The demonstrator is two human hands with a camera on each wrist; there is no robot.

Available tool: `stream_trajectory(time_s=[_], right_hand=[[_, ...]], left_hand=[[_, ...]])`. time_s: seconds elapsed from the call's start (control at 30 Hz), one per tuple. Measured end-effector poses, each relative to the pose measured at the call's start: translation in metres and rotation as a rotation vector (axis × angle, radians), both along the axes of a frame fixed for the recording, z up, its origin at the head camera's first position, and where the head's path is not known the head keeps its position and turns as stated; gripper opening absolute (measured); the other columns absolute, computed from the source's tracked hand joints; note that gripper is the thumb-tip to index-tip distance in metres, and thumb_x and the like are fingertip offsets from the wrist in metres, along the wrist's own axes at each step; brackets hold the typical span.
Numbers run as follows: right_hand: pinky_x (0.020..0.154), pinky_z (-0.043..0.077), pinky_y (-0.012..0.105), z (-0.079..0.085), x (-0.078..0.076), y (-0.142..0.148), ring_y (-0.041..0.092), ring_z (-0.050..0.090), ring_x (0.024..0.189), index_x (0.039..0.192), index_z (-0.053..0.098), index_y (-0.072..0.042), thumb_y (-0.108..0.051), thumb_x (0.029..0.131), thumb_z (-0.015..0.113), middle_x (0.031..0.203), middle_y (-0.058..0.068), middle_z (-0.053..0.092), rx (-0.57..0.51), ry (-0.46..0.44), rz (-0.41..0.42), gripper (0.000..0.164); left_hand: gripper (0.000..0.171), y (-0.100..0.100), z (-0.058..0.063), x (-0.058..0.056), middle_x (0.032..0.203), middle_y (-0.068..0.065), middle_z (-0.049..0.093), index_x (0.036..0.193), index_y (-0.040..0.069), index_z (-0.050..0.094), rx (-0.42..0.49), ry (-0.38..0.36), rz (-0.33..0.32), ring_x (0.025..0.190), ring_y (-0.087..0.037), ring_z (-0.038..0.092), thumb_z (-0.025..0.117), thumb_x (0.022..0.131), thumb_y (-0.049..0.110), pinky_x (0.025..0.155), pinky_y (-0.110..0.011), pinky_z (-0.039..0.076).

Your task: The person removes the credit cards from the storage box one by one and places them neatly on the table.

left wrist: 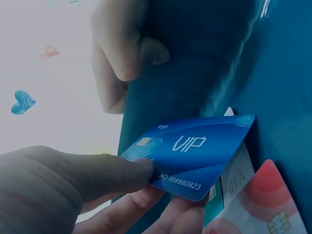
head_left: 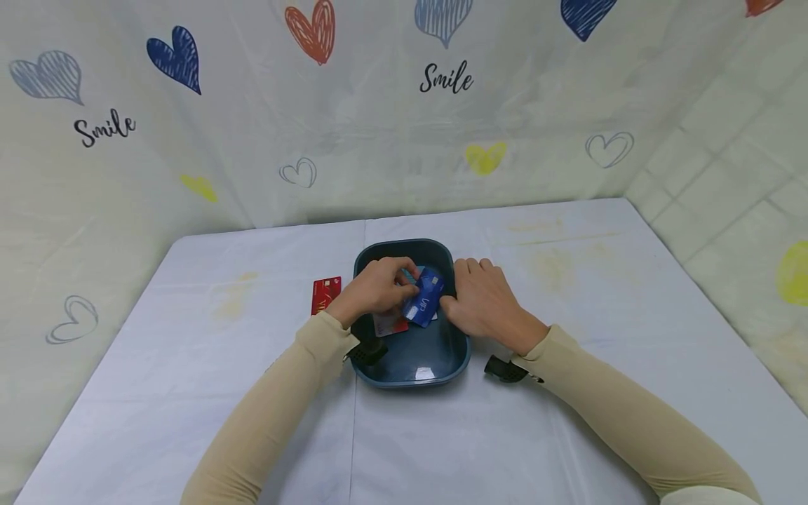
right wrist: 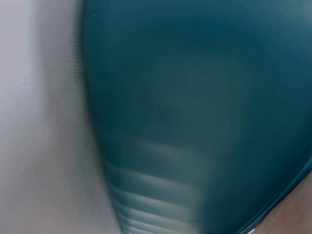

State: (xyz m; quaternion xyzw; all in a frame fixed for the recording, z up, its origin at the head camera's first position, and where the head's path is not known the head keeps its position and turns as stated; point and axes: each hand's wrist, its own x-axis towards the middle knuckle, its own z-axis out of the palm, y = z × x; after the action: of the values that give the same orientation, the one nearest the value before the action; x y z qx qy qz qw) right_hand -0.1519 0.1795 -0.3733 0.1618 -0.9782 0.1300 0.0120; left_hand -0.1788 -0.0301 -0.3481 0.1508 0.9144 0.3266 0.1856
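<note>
Head view shows me the bin (head_left: pixel 442 354), dark blue-green with rounded corners, on a white cloth (head_left: pixel 151 421). The left hand (head_left: pixel 381 286) reaches in over the bin's left side and grasps the blue card (head_left: pixel 424 299) inside the bin. From the left wrist camera I can read VIP on its face, along with a small chip; the thumb presses on top and the fingers bend beneath. Below it in the bin I make out a pale card (left wrist: pixel 239 165), a teal card (left wrist: pixel 216 210) and a white card with red circles (left wrist: pixel 265 195), overlapping; whether the blue one touches them I cannot tell.

The right hand (head_left: pixel 476 298) grips the bin's right rim, thumb on the inner side and fingers outside. My right wrist feed is mostly the bin's outer wall, with a sliver of the hand at its edge.

A red card (head_left: pixel 326 293) lies on the cloth just left of the bin, partly hidden by the left wrist. Both beige sleeves (head_left: pixel 271 407) come in from the bin's near side. Behind the bin I see a wall sheet (head_left: pixel 379 105) printed with hearts and the word Smile.
</note>
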Motion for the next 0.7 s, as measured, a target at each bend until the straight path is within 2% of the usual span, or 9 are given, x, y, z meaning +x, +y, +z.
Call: stream_trajectory(time_s=[0.33,0.7], right_hand=[[0.072,0.033,0.037,0.0,0.001,0.0,0.03,0.045,0.085,0.098,0.054,-0.003,-0.031,0.094,0.052,0.091,0.012,0.054,-0.004,0.006,-0.002,0.029],[0.071,0.034,0.038,0.0,0.001,-0.001,0.031,0.045,0.085,0.098,0.054,-0.002,-0.032,0.095,0.053,0.09,0.012,0.054,-0.001,0.014,-0.004,0.03]], left_hand=[[0.026,-0.001,0.004,0.005,0.118,-0.013,0.075,0.124,0.014,0.066,0.013,0.037,0.006,0.094,-0.023,0.072,0.068,0.1,0.023,0.071,-0.032,0.065],[0.025,-0.006,0.011,0.012,0.122,-0.013,0.073,0.124,0.013,0.065,0.05,0.041,0.008,0.093,-0.023,0.073,0.068,0.1,0.021,0.068,-0.03,0.065]])
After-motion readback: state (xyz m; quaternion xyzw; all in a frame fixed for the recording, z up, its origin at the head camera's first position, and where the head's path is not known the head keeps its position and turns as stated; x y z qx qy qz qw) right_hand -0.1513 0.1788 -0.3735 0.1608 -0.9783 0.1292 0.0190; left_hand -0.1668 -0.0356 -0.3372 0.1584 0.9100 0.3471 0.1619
